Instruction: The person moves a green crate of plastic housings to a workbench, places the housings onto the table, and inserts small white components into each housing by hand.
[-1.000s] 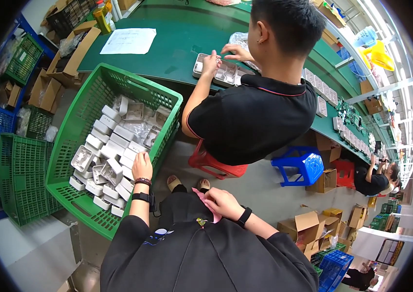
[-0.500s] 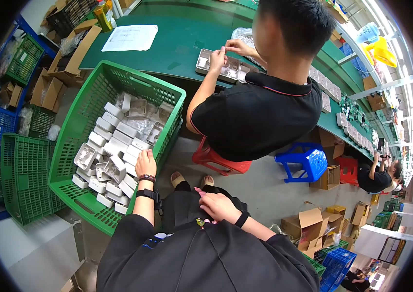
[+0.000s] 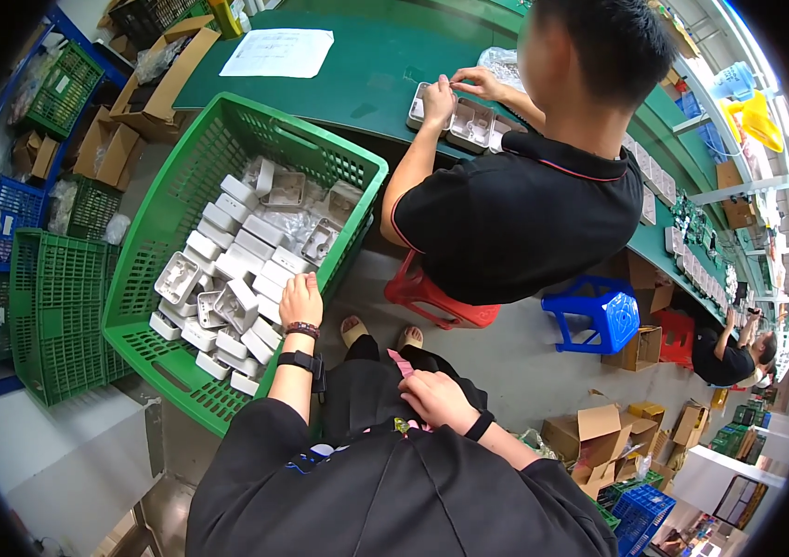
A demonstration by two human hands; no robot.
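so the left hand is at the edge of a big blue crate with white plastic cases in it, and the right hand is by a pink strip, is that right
Not quite: the crate is green, not blue, as the head view shows. The left hand is at its edge, white plastic cases are in it, and the right hand is by a pink strip.

at front left stands a crate [image 3: 366, 209], with housings [image 3: 250, 243] piled inside it. the left hand [image 3: 299, 302] lies at the crate's right rim; the right hand [image 3: 441, 399] is at the lap [image 3: 352, 395], a strip [image 3: 399, 361] just before it. beyond the crate runs a bench [image 3: 376, 74], with a sheet [image 3: 278, 53] on it. right of the crate, a co-worker [image 3: 524, 218] sits on a stool [image 3: 450, 309] at the bench; another stool [image 3: 612, 316] stands farther right. stacked crates [image 3: 65, 316] stand left of the crate, cardboard boxes [image 3: 599, 424] at the lower right.
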